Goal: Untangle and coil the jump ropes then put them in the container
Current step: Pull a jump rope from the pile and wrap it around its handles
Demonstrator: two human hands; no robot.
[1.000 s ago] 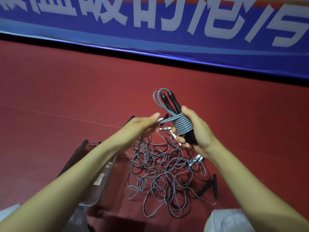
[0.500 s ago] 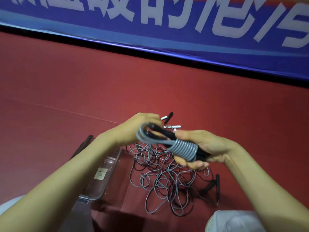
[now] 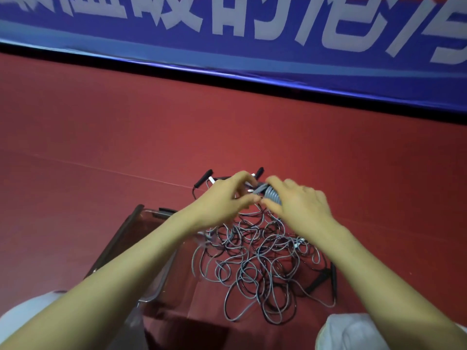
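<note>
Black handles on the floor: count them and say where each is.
4. One handle lies beyond the left hand, another above the gap between it and the right hand, two more at the tangle's right edge. Others may be hidden in the coiled rope they hold.

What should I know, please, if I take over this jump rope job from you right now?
Right hand grips the coiled rope, held above the pile.
Left hand pinches that coil's end, fingers curled.
Tangled ropes lie on the red floor; the clear container sits just to their left, with no coil visible inside.
Done: one rope coiled.
Left: probably secure its end, put it in the container, then untangle and coil the rest.
</note>
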